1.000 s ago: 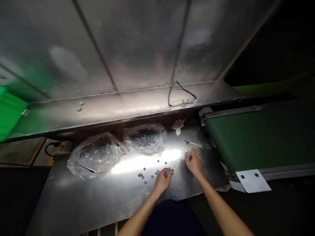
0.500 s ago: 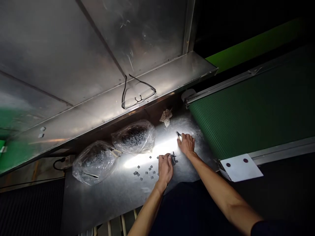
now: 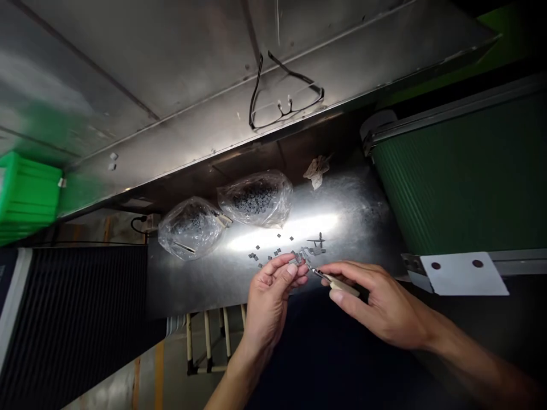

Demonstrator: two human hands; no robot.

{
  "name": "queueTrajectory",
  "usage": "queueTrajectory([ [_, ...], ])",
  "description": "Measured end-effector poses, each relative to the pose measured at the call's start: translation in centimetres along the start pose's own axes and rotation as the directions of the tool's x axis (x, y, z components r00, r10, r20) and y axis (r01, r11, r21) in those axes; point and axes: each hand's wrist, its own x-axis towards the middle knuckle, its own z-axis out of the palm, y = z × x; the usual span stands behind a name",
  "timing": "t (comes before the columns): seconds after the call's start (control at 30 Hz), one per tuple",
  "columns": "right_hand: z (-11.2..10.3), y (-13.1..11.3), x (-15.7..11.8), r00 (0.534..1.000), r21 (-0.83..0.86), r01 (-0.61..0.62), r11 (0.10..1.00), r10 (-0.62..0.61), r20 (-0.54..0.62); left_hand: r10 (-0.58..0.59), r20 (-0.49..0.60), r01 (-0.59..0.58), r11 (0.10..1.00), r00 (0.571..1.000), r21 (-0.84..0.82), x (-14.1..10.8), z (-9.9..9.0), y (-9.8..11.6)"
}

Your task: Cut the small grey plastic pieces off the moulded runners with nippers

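Between thumb and fingers my left hand (image 3: 271,296) pinches a small grey plastic part (image 3: 296,259), raised above the metal table (image 3: 205,290). My right hand (image 3: 376,302) is closed around the pale handles of a pair of side cutters (image 3: 342,285). The cutters' jaws point left and meet or nearly meet the grey part; whether they touch it I cannot tell. Just beyond the hands lies a grey branched plastic sprue (image 3: 318,245). Several small dark square pieces (image 3: 257,256) are scattered on the table to the left.
Two clear plastic bags hold small grey pieces, one bag (image 3: 284,213) behind and another bag (image 3: 171,228) farther left. A crumpled tissue (image 3: 316,171) lies at the back. Eyeglasses (image 3: 282,114) rest on the shelf above. A green conveyor belt (image 3: 461,182) stands right, a green bin (image 3: 29,193) left.
Both hands have come up off the table toward me and together. The left now holds a grey part, and the cutters have been brought to it. The view has shifted.
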Motion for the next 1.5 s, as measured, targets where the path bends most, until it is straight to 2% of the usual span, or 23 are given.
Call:
queueTrajectory([
  [0.2,1.0,-2.4,0.0,1.000,-0.106,-0.006,0.994,0.005,-0.008,-0.067,0.050,0.071,0.995,0.996,-0.066,-2.0,-0.6,1.0],
  [0.57,1.2,-3.4,1.3,0.999,-0.164,-0.037,0.986,0.041,0.019,-0.026,0.039,0.027,0.999,0.999,-0.018,-1.7,-1.5,1.6],
  [1.07,0.7,-3.3,1.3,0.983,-0.381,0.158,0.911,-0.180,-0.024,0.021,-0.012,-0.021,1.000,1.000,-0.004,-1.7,-1.0,1.2],
  [1.37,0.2,-3.2,1.4,0.988,-0.298,0.149,0.943,-0.157,-0.004,-0.004,-0.015,0.002,0.995,1.000,-0.096,-1.9,-0.6,1.1],
  [1.5,-0.1,-3.3,1.5,0.994,-0.215,0.108,0.971,-0.106,0.024,-0.028,-0.018,0.027,0.995,0.999,-0.093,-2.2,-0.4,1.3],
])
